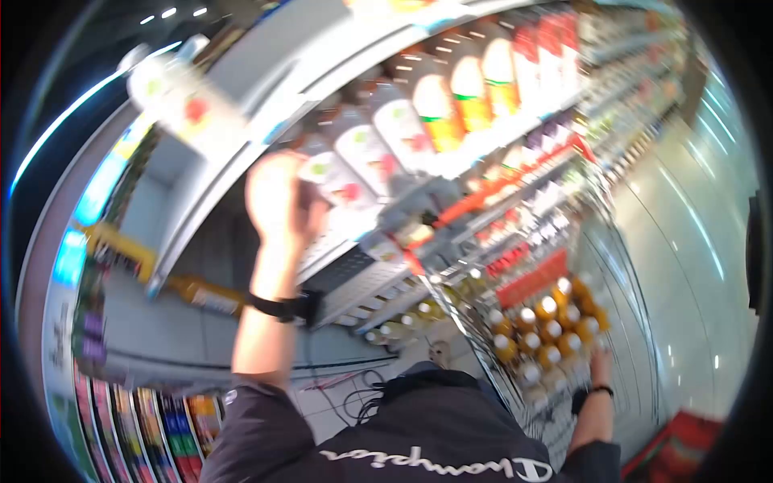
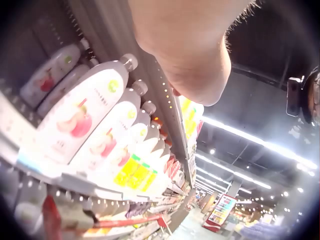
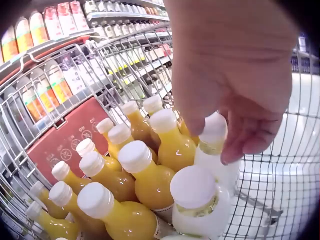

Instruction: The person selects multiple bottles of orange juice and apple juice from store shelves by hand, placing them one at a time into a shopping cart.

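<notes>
My right hand [image 3: 235,85] reaches down into a wire shopping cart. Its thumb and curled fingers are around the white cap of a white bottle [image 3: 214,132]. Beside that stands another white bottle [image 3: 200,205] with a wide white cap. Several yellow juice bottles [image 3: 150,180] are packed upright to its left. My left hand [image 1: 278,197], blurred in the head view, is raised at the shelf right next to the peach-labelled bottles [image 1: 330,173]. In the left wrist view, only the heel of the left hand [image 2: 200,70] shows over the bottle row; its fingers are hidden.
The cart's wire side [image 3: 295,165] encloses the bottles, with a red carton [image 3: 75,135] along its far side. Shelves of orange-labelled bottles [image 1: 439,109] run off to the right. Pale tiled floor [image 1: 684,233] lies beyond the cart.
</notes>
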`<action>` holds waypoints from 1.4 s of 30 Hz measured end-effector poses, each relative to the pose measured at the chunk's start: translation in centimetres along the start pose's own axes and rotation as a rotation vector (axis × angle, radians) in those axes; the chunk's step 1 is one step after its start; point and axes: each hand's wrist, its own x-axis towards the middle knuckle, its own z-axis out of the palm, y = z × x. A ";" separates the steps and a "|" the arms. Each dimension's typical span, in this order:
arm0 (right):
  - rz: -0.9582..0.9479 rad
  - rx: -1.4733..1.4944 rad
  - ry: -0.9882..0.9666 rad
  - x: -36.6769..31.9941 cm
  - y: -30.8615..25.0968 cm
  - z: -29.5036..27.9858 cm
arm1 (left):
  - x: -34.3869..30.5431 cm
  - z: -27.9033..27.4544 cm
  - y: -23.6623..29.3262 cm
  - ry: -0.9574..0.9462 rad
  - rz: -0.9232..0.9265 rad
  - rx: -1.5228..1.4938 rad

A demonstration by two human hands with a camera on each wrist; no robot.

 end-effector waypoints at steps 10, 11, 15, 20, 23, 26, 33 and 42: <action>0.330 0.232 -0.067 3.9 -9.1 -19.4 | -12.9 4.1 0.6 -0.091 -0.927 -0.306; 0.275 0.257 -0.084 4.9 -11.2 -23.1 | -13.4 5.6 -0.1 -0.038 -1.056 -0.387; 0.074 0.221 -0.060 8.8 -25.0 -39.3 | -15.7 10.2 -1.5 -0.084 -1.215 -0.773; -0.134 0.310 0.170 9.0 -39.4 -50.2 | -15.3 7.7 -4.8 -0.077 -1.316 -0.615; -0.181 0.379 0.135 7.7 -44.2 -51.2 | -17.4 7.2 -11.6 -0.525 -0.975 -0.057; -0.356 0.356 0.038 6.8 -46.6 -50.3 | -17.0 6.5 -18.1 -0.539 -0.733 0.240; -0.383 0.384 -0.100 4.4 -50.7 -50.1 | -12.9 7.2 -23.1 -0.644 -0.717 0.139; -0.386 0.384 -0.094 2.8 -50.6 -49.4 | -13.4 9.3 -22.9 -0.770 -0.634 0.289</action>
